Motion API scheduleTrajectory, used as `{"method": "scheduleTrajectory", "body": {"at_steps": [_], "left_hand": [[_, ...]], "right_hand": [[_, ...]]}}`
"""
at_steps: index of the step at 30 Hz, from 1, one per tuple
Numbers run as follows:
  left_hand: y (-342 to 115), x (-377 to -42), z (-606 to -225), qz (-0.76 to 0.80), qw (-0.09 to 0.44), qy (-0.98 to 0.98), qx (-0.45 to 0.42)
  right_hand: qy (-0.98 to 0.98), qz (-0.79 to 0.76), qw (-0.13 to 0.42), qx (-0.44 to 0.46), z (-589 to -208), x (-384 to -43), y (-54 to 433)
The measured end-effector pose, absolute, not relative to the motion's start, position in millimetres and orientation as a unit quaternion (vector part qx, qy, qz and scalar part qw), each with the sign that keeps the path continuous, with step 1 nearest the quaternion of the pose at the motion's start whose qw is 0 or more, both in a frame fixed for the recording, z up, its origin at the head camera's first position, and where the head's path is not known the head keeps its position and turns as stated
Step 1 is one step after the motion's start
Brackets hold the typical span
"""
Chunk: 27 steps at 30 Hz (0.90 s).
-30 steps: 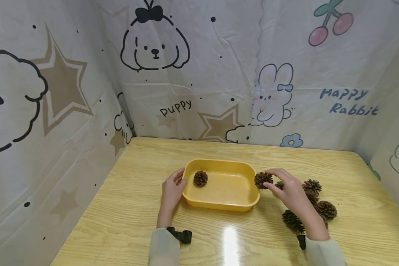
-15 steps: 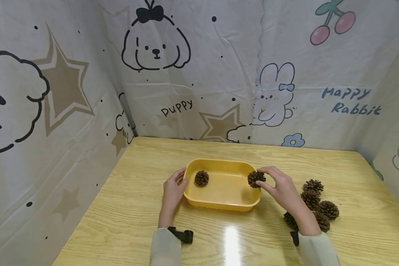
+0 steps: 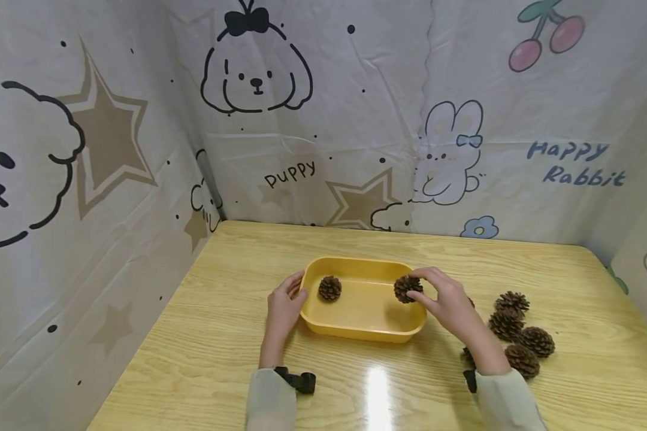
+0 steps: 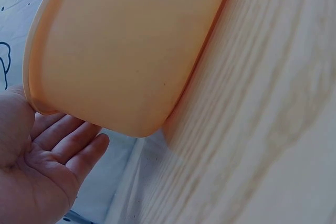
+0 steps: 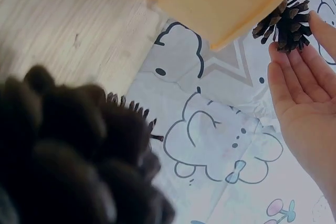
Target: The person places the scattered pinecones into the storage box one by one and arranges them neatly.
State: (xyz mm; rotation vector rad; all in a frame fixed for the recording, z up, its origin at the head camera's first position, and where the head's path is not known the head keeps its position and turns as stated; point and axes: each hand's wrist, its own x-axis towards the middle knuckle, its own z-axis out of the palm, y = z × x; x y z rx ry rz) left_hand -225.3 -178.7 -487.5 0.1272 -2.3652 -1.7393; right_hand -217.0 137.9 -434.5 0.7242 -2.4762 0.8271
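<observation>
In the head view, my right hand (image 3: 446,302) pinches a brown pine cone (image 3: 408,289) between thumb and fingertips, over the right end of a yellow plastic basin (image 3: 366,337). The right wrist view shows this held pine cone (image 5: 286,24) at the fingertips, beside the basin's rim (image 5: 252,27). My left hand (image 3: 284,306) holds the basin's left end, thumb at the rim and fingers along the outside. In the left wrist view those fingers (image 4: 79,145) lie behind the end wall. A second pine cone (image 3: 330,288) rests inside the basin at the left.
Several pine cones (image 3: 522,361) lie grouped on the wooden table (image 3: 237,251) to the right, partly hidden by my right forearm. One dark pine cone (image 5: 68,150) looms close in the right wrist view. A printed white curtain (image 3: 356,120) stands behind the table.
My right hand has carried the pine cone leftward from outside the basin's right rim to over its inside. The left hand keeps its place at the basin; the view has shifted slightly.
</observation>
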Motion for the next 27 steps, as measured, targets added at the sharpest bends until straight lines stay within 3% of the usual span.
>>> {"method": "scheduleTrajectory", "body": {"at_steps": [27], "left_hand": [[-179.4, -224.2, -486.8, -0.592, 0.103, -0.798, 0.039]], "right_hand": [[-0.895, 0.328, 0.133, 0.272, -443.1, -237.3, 98.1]]}}
